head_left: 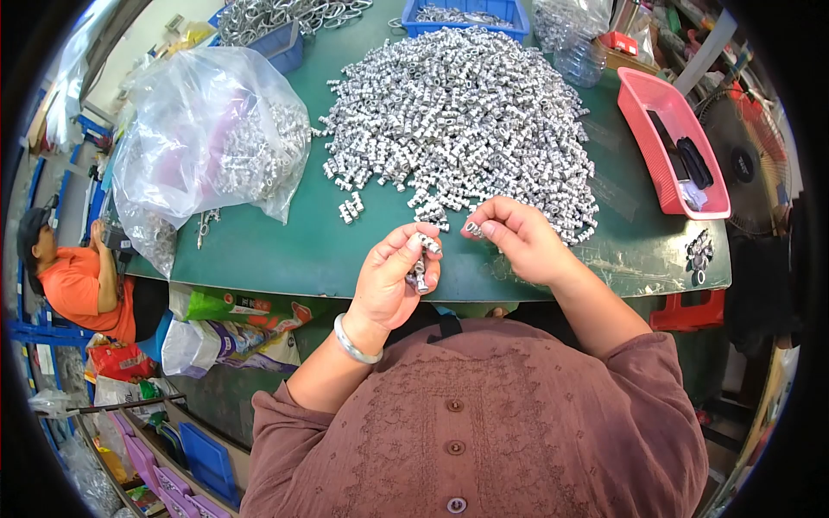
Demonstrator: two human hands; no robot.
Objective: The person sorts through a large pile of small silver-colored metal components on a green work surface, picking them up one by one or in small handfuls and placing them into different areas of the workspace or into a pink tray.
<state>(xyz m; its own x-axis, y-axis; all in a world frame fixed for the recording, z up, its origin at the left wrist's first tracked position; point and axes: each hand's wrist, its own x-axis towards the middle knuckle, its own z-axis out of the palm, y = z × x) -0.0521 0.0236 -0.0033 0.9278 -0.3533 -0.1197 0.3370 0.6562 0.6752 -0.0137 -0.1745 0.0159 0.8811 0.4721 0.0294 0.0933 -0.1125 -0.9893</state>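
My left hand (399, 268) is closed around a few small silvery metal pieces (421, 266), short and ribbed, which show between thumb and fingers. To its right, my right hand (518, 240) pinches one small silvery ring-like piece (473, 230) between thumb and forefinger. Both hands are just above the near edge of the green table (311, 274), a little apart from each other. Right beyond them spreads a large heap of similar small metal pieces (458, 121). A few loose ones (351, 208) lie beside the heap's near left side.
A clear plastic bag (216, 138) of metal parts stands left. Behind are blue bins (466, 19) and metal rings (285, 19). On the right are a pink basket (673, 147), dark small parts (700, 255) and a fan (743, 160). A person in orange (82, 285) sits far left.
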